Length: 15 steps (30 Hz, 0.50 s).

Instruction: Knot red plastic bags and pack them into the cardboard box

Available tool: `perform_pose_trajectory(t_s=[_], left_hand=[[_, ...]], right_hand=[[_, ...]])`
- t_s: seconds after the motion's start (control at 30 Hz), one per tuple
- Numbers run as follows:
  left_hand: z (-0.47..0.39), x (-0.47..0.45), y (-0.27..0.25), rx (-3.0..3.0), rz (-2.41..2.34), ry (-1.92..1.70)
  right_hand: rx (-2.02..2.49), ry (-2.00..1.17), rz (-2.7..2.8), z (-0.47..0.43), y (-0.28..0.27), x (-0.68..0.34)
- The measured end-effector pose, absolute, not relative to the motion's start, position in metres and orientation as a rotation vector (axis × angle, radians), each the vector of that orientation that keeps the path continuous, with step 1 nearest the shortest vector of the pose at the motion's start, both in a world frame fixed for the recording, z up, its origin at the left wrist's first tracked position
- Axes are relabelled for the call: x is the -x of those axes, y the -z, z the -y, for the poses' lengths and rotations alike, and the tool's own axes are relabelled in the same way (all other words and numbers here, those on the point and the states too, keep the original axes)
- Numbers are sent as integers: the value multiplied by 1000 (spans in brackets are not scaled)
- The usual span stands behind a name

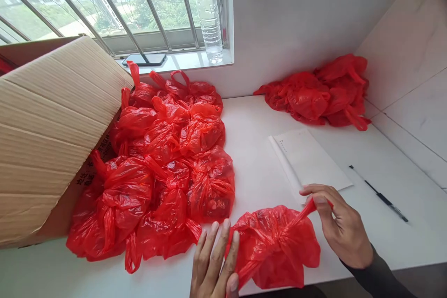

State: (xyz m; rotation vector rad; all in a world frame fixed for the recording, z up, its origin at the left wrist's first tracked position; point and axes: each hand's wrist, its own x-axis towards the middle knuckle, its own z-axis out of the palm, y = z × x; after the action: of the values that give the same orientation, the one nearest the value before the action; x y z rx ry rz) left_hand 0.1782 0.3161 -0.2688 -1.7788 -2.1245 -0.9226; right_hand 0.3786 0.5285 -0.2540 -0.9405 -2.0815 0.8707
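A knotted red plastic bag lies at the table's front edge between my hands. My right hand is closed, with thumb and index finger pinching one of its twisted handles and drawing it up to the right. At the bag's left side, my left hand has its fingers stretched out, their tips close to another bag's handle; the thumb is partly cut off by the frame's bottom. Several more tied red bags are grouped in rows left of my hands, their contents mostly hidden by the plastic.
A large cardboard box stands open at the left. On the windowsill are a phone and a clear plastic bottle. Loose red bags lie piled against the back wall. A white paper pad and a pen are at the right.
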Motion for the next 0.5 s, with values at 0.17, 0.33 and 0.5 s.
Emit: perform_pose_trajectory(t_s=[0.17,0.33,0.5], left_hand=[[-332,-195,276,1915,2038,940],[-358,-218,268,1960,2227,857],[-351,-197,206,1732,2388,1256]], right_hand=[[1147,-1179,1939,-521,259,-382],[1122,-1290,1850,-513,274,-394],[1285,-1314,1676,-522,305,-414]])
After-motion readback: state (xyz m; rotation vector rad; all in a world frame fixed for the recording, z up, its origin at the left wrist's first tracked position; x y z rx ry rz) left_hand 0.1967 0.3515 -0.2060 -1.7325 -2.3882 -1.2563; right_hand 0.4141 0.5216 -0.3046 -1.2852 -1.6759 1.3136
